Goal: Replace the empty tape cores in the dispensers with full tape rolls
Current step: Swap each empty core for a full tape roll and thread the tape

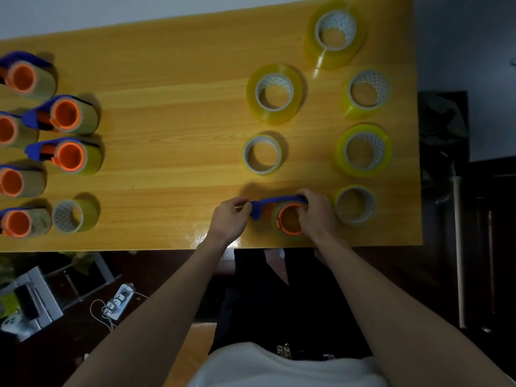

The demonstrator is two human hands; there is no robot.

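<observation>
A blue tape dispenser (275, 203) with an orange hub (290, 220) lies near the table's front edge, a yellowish tape roll around the hub. My right hand (317, 212) grips the roll and the dispenser's blue frame from the right. My left hand (230, 217) pinches the blue cutter end at the dispenser's left tip. Several loose tape rolls lie on the right half of the table, among them a thick roll (275, 93), a thin one (262, 154) and a nearly bare core (355, 205) beside my right hand.
Several blue-and-orange dispensers stand along the left edge, such as the dispenser (65, 114) and another dispenser (67, 155), with a lone roll (74, 215) beside them. The wooden table (167, 152) ends just before my body. A power strip (118, 301) lies on the floor.
</observation>
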